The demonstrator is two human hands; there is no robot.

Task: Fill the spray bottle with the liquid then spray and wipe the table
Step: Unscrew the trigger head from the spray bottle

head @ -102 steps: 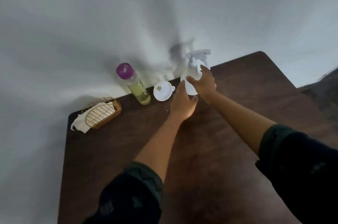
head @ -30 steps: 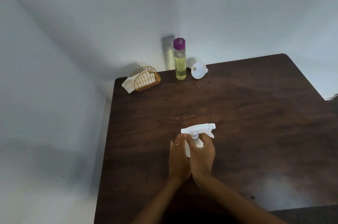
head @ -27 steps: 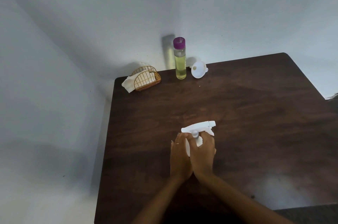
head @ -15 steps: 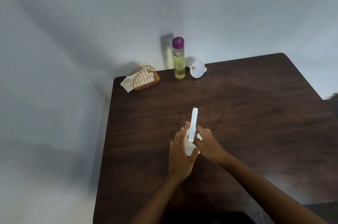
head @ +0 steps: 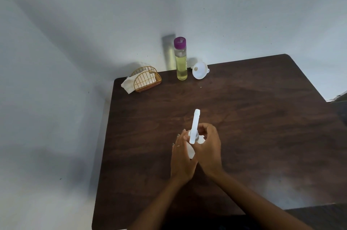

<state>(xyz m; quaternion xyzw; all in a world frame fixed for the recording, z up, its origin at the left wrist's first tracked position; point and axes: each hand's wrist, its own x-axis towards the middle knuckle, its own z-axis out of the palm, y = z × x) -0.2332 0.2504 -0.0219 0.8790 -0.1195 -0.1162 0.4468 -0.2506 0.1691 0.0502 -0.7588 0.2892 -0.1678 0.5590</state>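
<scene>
White spray bottle (head: 190, 149) stands upright near the middle of the dark wooden table (head: 262, 126), its trigger head (head: 194, 126) pointing toward 12 o'clock. Left hand (head: 181, 158) wraps the bottle's body from 9 o'clock, fingers curled against it; right hand (head: 208, 147) grips the collar below the trigger head from 3 o'clock, fingers curled around the neck. At the table's far edge, toward 12 o'clock, a purple-capped bottle of yellow liquid (head: 181, 60) stands upright, a white funnel (head: 200, 70) lying just beside it at 3 o'clock. Toward 10 o'clock, a gold wire holder (head: 146, 81) contains white napkins (head: 128, 85)
</scene>
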